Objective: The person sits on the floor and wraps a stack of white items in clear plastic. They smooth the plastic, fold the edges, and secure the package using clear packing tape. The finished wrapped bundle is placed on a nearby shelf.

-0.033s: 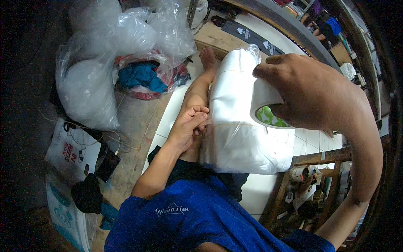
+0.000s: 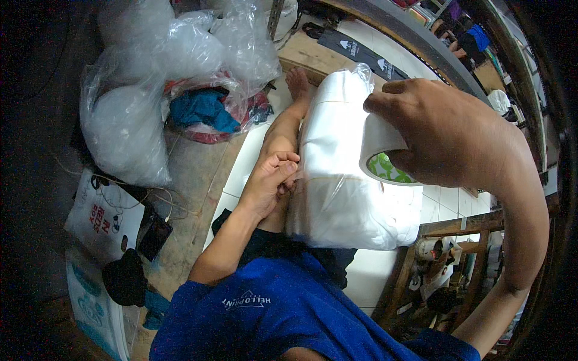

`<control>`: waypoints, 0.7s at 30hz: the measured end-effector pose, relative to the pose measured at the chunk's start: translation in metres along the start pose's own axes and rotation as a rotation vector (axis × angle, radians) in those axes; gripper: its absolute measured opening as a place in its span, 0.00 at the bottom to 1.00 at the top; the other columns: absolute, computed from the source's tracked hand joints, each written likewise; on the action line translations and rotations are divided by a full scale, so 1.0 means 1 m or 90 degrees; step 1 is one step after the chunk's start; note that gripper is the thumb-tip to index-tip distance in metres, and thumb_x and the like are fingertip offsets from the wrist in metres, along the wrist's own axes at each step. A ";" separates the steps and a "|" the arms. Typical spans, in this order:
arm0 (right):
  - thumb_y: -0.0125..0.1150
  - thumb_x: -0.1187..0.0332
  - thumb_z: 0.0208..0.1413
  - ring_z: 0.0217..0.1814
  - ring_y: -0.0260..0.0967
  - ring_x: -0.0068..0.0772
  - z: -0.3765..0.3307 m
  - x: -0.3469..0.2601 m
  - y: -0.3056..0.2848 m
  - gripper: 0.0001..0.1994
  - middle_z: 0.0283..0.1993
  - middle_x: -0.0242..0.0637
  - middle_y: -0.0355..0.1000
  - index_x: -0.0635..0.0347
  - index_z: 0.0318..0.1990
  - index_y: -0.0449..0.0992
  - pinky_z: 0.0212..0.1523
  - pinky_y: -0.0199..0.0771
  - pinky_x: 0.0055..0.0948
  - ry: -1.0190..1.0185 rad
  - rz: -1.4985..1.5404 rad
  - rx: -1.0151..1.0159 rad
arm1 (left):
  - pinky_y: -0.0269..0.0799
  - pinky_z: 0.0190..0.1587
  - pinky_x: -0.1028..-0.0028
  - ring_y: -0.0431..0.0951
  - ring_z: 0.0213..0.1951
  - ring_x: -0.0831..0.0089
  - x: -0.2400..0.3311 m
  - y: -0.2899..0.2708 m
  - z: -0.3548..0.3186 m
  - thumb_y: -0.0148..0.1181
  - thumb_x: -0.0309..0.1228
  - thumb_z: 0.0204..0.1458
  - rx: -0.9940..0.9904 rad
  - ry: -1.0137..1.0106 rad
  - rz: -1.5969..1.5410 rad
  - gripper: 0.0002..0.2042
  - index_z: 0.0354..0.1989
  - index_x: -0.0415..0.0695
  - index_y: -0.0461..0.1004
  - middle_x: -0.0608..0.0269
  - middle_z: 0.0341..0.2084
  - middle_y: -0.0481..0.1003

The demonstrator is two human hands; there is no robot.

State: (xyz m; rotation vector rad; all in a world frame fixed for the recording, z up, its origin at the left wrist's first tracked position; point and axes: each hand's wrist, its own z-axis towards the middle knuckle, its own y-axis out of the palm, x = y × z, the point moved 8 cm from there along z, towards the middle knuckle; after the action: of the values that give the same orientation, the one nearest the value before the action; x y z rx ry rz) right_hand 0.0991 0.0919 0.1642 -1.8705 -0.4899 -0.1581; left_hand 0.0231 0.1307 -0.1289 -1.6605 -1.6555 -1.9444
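A white folded bundle (image 2: 331, 141), wrapped in clear plastic, rests on my lap in the middle. My right hand (image 2: 442, 135) is closed around a wide roll of packing tape (image 2: 379, 137), whose inner core is patterned green and white. The roll lies against the bundle's upper right side. On the bundle's left side my left hand (image 2: 272, 182) has its fingers curled and thumb pressed in. A thin clear strip shows at its fingertips beside the bundle; whether that is tape or the wrapping's edge I cannot tell.
Filled clear plastic bags (image 2: 123, 135) stand at the upper left, beside a bag with blue cloth (image 2: 205, 110). A phone (image 2: 155, 237) with a cable and a black cap (image 2: 124, 277) lie left. At lower right is a wooden rack (image 2: 469, 240). Another person (image 2: 469, 45) is far right.
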 end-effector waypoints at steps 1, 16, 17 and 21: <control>0.69 0.76 0.39 0.47 0.75 0.47 -0.001 0.001 0.001 0.24 0.45 0.48 0.74 0.68 0.48 0.73 0.49 0.78 0.39 0.005 0.002 -0.008 | 0.58 0.25 0.87 0.66 0.24 0.86 -0.001 0.000 -0.001 0.58 0.34 0.58 -0.003 0.011 0.010 0.11 0.47 0.44 0.69 0.75 0.23 0.69; 0.70 0.74 0.39 0.47 0.74 0.50 0.000 0.008 0.011 0.24 0.46 0.49 0.73 0.68 0.48 0.72 0.48 0.77 0.40 0.012 0.034 -0.037 | 0.58 0.29 0.86 0.65 0.26 0.87 -0.003 0.008 -0.005 0.53 0.30 0.61 0.037 0.249 0.115 0.11 0.50 0.41 0.66 0.74 0.26 0.70; 0.70 0.74 0.39 0.47 0.74 0.50 -0.002 0.009 0.013 0.25 0.46 0.49 0.73 0.68 0.48 0.72 0.48 0.77 0.40 0.008 0.042 -0.041 | 0.57 0.28 0.86 0.64 0.26 0.88 -0.008 0.011 -0.005 0.52 0.29 0.62 0.029 0.251 0.122 0.11 0.50 0.41 0.66 0.74 0.26 0.70; 0.70 0.75 0.37 0.48 0.74 0.51 -0.012 0.019 0.021 0.26 0.47 0.49 0.73 0.68 0.49 0.72 0.48 0.77 0.42 0.008 0.081 -0.055 | 0.59 0.28 0.83 0.63 0.24 0.86 -0.007 0.018 -0.011 0.50 0.28 0.62 0.089 0.317 0.282 0.11 0.51 0.40 0.66 0.71 0.23 0.69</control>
State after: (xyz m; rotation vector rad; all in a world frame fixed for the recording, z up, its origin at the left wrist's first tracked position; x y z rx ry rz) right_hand 0.1265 0.0796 0.1570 -1.9781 -0.3588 -0.1066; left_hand 0.0307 0.1115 -0.1210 -1.2211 -1.0999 -1.7757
